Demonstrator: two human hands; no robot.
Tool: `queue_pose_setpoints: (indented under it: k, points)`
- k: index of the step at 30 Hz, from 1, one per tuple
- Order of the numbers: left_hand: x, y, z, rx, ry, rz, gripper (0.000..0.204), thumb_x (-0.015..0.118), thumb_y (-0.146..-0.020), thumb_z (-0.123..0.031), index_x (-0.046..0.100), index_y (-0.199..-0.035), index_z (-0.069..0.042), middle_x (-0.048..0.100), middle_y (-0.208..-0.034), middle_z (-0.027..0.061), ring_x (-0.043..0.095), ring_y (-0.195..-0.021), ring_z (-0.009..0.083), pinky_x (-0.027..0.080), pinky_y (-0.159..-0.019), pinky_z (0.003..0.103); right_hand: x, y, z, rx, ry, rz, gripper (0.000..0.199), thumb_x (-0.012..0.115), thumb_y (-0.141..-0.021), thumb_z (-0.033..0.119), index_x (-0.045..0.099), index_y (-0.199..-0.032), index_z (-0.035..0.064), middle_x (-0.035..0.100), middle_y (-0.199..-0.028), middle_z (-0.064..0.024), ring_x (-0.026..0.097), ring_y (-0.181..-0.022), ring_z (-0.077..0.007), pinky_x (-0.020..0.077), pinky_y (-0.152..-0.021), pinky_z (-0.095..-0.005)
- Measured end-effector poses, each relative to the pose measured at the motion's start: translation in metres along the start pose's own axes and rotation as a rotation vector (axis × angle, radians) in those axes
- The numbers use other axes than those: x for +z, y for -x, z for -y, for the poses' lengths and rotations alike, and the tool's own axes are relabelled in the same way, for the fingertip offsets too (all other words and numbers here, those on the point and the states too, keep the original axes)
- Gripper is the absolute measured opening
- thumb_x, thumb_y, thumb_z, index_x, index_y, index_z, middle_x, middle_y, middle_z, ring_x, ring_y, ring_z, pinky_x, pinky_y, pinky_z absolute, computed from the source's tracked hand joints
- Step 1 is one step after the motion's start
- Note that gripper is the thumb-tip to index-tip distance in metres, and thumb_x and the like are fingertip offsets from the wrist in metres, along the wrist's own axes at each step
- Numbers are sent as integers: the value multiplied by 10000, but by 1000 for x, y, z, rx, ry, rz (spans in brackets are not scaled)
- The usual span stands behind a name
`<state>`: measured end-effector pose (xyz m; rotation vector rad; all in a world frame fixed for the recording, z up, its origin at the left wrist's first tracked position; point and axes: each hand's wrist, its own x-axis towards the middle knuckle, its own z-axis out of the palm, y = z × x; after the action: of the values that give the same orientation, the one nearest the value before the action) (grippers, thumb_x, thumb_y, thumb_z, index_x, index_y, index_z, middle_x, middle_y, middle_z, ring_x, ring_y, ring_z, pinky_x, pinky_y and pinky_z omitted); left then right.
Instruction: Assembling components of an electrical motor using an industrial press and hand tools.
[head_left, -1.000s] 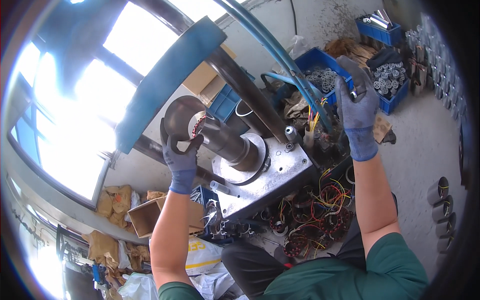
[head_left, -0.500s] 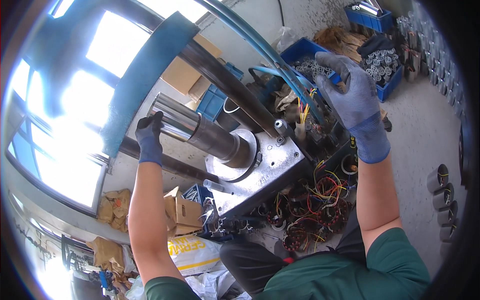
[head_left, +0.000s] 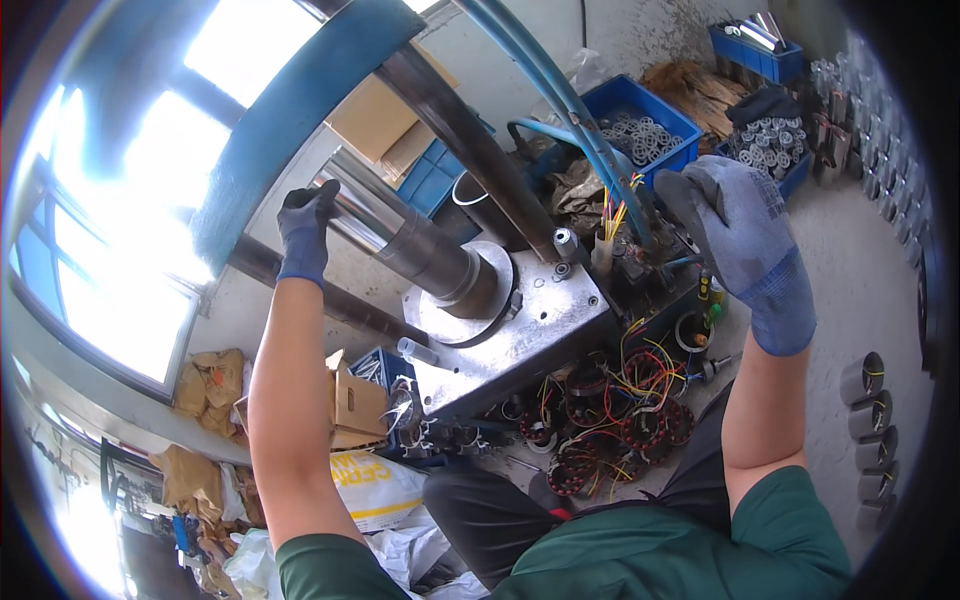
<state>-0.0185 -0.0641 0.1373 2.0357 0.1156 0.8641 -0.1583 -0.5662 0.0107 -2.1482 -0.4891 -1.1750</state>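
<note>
A thick steel cylinder (head_left: 420,250) slants up out of a grey metal machine block (head_left: 540,330). My left hand (head_left: 305,228), in a dark blue glove, is curled around the cylinder's upper end. My right hand (head_left: 745,240), in a blue-grey glove, is closed on a dark lever handle (head_left: 672,195) beside the blue hoses (head_left: 560,100) at the back of the machine. Below the block lie several wound stator coils (head_left: 620,405) with coloured wires.
A blue steel beam (head_left: 300,110) crosses overhead at the left. Blue crates of metal parts (head_left: 650,125) stand behind the machine. Short metal cylinders (head_left: 865,400) sit on the floor at the right. Cardboard boxes (head_left: 350,400) and sacks pile up at the lower left.
My left hand has slid up the cylinder to its top end; the round part it held a second ago is out of sight. My right hand stays at the lever.
</note>
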Motion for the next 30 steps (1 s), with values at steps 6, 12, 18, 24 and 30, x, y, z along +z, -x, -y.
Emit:
queue_pose_setpoints:
  k: [6,12,18,24,30]
  points:
    - [8,3,1,25,-30,-36,352,942,-736,-193,689,-890,-3,692,-775,60,626,-660,159,501,-658,312,-10,2,3,-66,75,44,295,678,-997,185,646,-1212,-14,676,-1122,-200,665,-1023,-329,516,-905,-408]
    - [4,5,5,49,-193,-91,424,914,-757,-307,693,-909,20,719,-786,96,649,-695,174,521,-699,330,-7,-10,24,113,-259,206,401,623,-1036,243,622,-1342,-15,707,-1055,-187,672,-942,-286,514,-855,-404]
    - [11,15,-8,90,-365,-131,485,912,-750,-355,694,-943,34,741,-826,153,697,-759,255,548,-747,373,-16,0,30,-159,66,175,370,686,-976,160,650,-1312,8,693,-1065,-193,662,-955,-347,512,-862,-425]
    - [11,10,7,159,-341,-140,468,898,-766,-378,667,-910,3,730,-796,113,685,-728,225,545,-731,371,-32,6,39,-6,106,483,240,624,-939,155,673,-1146,45,683,-1058,-177,633,-1002,-391,481,-928,-488]
    - [8,6,25,242,-328,-222,544,927,-733,-358,646,-1022,7,682,-927,158,661,-842,308,548,-810,433,-44,52,55,-265,299,544,246,674,-885,239,681,-1069,76,685,-1006,-144,665,-974,-318,489,-872,-461]
